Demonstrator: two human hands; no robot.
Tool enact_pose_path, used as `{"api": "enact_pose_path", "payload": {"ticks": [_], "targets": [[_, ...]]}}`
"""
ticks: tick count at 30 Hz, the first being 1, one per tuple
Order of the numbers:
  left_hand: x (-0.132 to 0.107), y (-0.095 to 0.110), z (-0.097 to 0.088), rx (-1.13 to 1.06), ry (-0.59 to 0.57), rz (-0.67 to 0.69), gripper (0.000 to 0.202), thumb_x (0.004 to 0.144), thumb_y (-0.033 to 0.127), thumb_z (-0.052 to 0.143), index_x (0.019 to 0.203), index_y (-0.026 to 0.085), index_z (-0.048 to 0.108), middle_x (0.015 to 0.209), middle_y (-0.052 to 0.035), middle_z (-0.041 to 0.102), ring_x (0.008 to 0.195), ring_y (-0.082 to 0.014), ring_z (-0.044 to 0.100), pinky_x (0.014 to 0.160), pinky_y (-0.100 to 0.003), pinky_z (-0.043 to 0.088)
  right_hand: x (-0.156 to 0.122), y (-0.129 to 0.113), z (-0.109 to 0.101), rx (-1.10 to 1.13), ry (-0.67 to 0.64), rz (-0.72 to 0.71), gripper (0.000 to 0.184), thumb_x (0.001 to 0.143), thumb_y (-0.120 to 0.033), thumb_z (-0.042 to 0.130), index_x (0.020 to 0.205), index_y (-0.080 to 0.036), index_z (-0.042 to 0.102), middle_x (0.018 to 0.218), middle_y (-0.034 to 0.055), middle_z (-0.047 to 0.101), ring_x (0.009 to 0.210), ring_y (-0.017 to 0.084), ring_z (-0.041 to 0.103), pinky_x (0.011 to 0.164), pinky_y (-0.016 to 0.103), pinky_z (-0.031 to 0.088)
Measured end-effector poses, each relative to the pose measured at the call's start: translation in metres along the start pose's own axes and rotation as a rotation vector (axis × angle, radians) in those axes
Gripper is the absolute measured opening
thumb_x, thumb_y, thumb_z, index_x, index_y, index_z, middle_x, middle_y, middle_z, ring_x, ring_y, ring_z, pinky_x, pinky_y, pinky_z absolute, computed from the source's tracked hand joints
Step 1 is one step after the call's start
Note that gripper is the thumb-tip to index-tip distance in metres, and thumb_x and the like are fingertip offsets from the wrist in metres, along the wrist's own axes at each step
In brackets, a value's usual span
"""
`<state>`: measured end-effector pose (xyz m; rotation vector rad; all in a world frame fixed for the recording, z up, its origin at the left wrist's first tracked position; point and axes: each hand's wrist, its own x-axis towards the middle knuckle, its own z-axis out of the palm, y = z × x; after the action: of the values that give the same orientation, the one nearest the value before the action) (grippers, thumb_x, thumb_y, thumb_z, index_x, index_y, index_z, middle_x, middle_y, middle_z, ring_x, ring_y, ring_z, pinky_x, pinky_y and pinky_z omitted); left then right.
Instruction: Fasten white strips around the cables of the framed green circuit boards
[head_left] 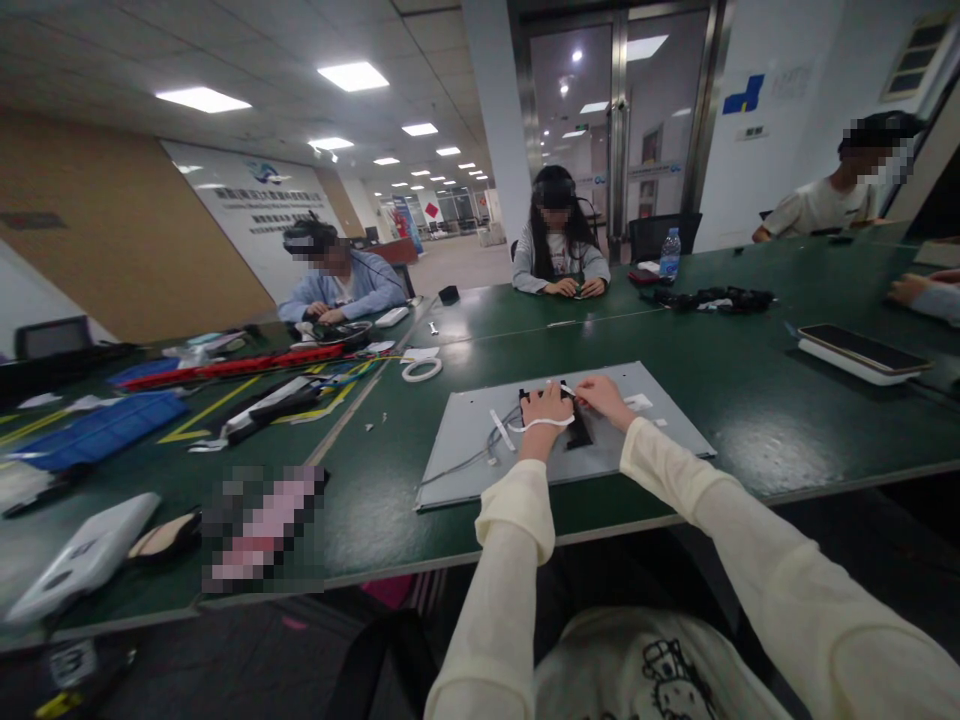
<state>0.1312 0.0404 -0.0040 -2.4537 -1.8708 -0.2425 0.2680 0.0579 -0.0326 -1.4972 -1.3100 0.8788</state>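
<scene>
A flat grey panel point(465, 450) lies on the green table in front of me. My left hand point(546, 408) rests on a black part point(579, 432) near the panel's middle, its fingers spread over it. A narrow white strip point(541, 423) crosses the back of that hand. Just right of it, my right hand point(606, 398) pinches the end of a short piece of white tape point(568, 391). Thin grey cables point(469, 463) run left from the black part. Another white strip point(501, 429) lies on the panel beside the left hand. The fingers partly hide the black part.
A white tape roll point(422, 370) lies beyond the panel's left corner. Left are a blue tray point(101, 428), a white device point(86, 555) and black-and-white parts point(274, 408). Phone on a white box point(862, 355) sits right. Several people work around the table; a bottle point(670, 255) stands across.
</scene>
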Motion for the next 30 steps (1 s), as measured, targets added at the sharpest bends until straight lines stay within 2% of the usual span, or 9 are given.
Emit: {"api": "enact_pose_path", "payload": {"ticks": [7, 13, 17, 22, 30], "targets": [[0.0, -0.001, -0.002, -0.012, -0.037, 0.002, 0.047, 0.091, 0.035, 0.03, 0.132, 0.023, 0.049, 0.146, -0.006, 0.045, 0.125, -0.032, 0.044, 0.099, -0.052, 0.038, -0.002, -0.001, 0.0, -0.024, 0.003, 0.01, 0.015, 0.079, -0.015, 0.057, 0.089, -0.011, 0.068, 0.065, 0.0045, 0.069, 0.052, 0.01, 0.061, 0.049, 0.015, 0.046], [-0.001, 0.0, -0.006, -0.013, -0.08, -0.003, 0.044, 0.091, 0.034, 0.029, 0.127, 0.025, 0.052, 0.14, -0.0065, 0.052, 0.125, -0.0314, 0.044, 0.098, -0.052, 0.037, -0.005, -0.003, -0.001, -0.069, 0.009, 0.001, 0.018, 0.078, -0.015, 0.057, 0.093, -0.012, 0.067, 0.064, 0.0028, 0.068, 0.055, 0.011, 0.061, 0.052, 0.016, 0.045], [0.004, 0.002, -0.014, -0.026, -0.132, -0.007, 0.045, 0.09, 0.035, 0.031, 0.126, 0.022, 0.055, 0.137, -0.0095, 0.054, 0.126, -0.0318, 0.043, 0.1, -0.054, 0.036, -0.007, -0.002, -0.002, -0.267, 0.018, -0.087, 0.018, 0.08, -0.017, 0.057, 0.094, -0.014, 0.068, 0.067, 0.0025, 0.068, 0.063, 0.013, 0.064, 0.062, 0.019, 0.045], [0.012, 0.004, -0.019, -0.005, -0.182, -0.028, 0.045, 0.089, 0.035, 0.033, 0.124, 0.021, 0.057, 0.137, -0.0119, 0.054, 0.126, -0.0341, 0.043, 0.1, -0.058, 0.035, -0.016, -0.007, -0.003, -0.578, 0.016, -0.228, 0.02, 0.087, -0.023, 0.054, 0.102, -0.016, 0.065, 0.086, 0.0074, 0.071, 0.084, 0.017, 0.065, 0.075, 0.022, 0.044], [0.013, 0.0, -0.017, -0.028, -0.169, -0.016, 0.045, 0.09, 0.038, 0.033, 0.127, 0.023, 0.053, 0.135, -0.0116, 0.055, 0.127, -0.0333, 0.042, 0.101, -0.06, 0.031, -0.032, -0.017, 0.001, -0.858, 0.015, -0.195, 0.027, 0.094, -0.028, 0.044, 0.117, -0.017, 0.055, 0.096, 0.012, 0.068, 0.089, 0.023, 0.065, 0.073, 0.028, 0.044]]}}
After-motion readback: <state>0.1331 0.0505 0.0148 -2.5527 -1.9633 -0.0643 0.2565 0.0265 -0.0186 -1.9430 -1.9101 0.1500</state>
